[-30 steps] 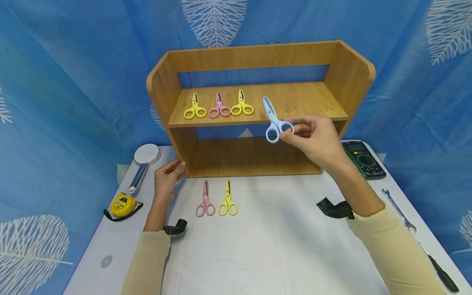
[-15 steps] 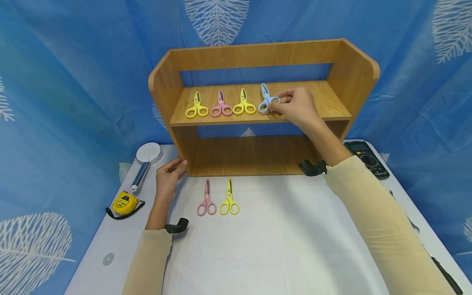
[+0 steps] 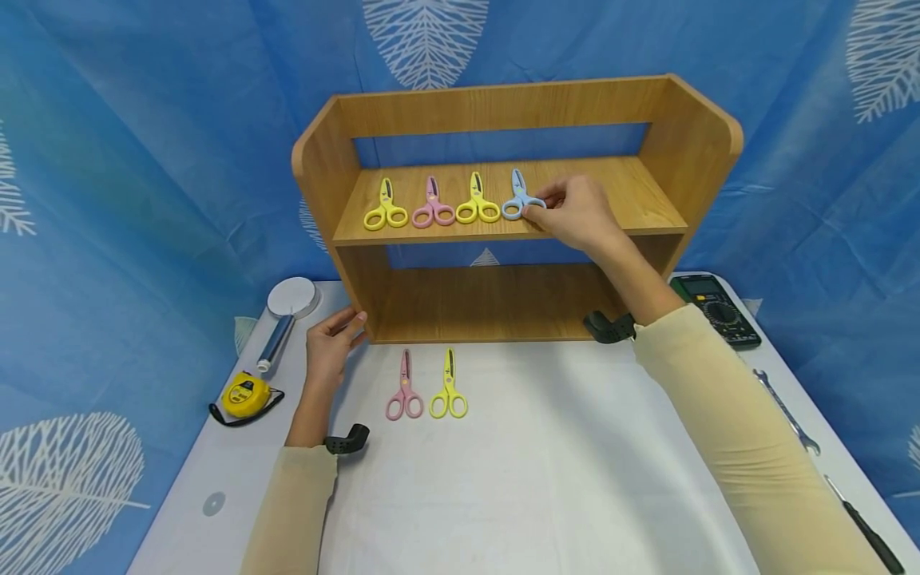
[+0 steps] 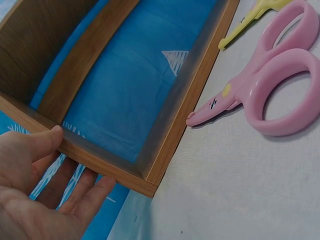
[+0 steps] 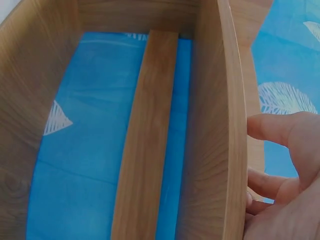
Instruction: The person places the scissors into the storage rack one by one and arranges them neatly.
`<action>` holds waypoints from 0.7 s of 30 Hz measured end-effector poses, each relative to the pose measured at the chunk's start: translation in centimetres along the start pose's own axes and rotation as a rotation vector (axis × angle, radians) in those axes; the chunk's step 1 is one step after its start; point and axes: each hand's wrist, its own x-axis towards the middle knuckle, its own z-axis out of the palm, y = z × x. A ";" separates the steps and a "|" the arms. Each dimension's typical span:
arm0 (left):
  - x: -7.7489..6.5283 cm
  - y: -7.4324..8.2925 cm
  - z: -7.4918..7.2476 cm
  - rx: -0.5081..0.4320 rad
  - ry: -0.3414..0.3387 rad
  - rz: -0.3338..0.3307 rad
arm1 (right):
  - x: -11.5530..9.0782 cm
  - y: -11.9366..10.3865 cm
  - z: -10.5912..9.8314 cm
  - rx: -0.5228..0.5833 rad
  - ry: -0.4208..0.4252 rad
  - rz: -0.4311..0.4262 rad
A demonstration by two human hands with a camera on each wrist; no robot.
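My right hand [image 3: 578,212] pinches the right handle loop of a pair of light-blue scissors [image 3: 518,185], which lie on the upper board of a wooden shelf [image 3: 503,108]. To their left on that board is a row of yellow scissors [image 3: 386,196], pink scissors [image 3: 433,192] and more yellow scissors. The shelf's side panel [image 4: 95,159] is gripped low down by my left hand [image 3: 331,347], thumb over its front edge, fingers along the outside. Pink scissors [image 3: 406,387] and yellow scissors [image 3: 449,387] lie on the table before the shelf. In the right wrist view the board hides the blue scissors.
Along the table's left side are a round white object [image 3: 291,297], a blue-handled tool [image 3: 276,343] and a yellow tape measure [image 3: 246,394]. A multimeter [image 3: 719,311], a wrench [image 3: 787,411] and a black-handled screwdriver [image 3: 866,531] lie along the right. Blue cloth [image 3: 144,200] hangs behind.
My right hand has carried the blue scissors from in front of the shelf up and back onto the upper board, then turned them more upright. My left hand has stayed at the panel.
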 end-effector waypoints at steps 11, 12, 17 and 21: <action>-0.1 0.0 -0.1 -0.021 -0.001 -0.006 | -4.5 0.7 0.2 0.088 0.133 -0.129; -0.1 0.1 -0.2 -0.025 0.002 -0.004 | -5.0 0.7 0.4 0.088 0.131 -0.145; -0.1 0.3 0.0 -0.041 -0.001 -0.007 | -8.1 1.7 2.1 0.088 0.058 -0.171; -0.1 0.3 0.1 -0.041 -0.004 -0.011 | -10.5 3.4 4.8 0.118 -0.028 -0.165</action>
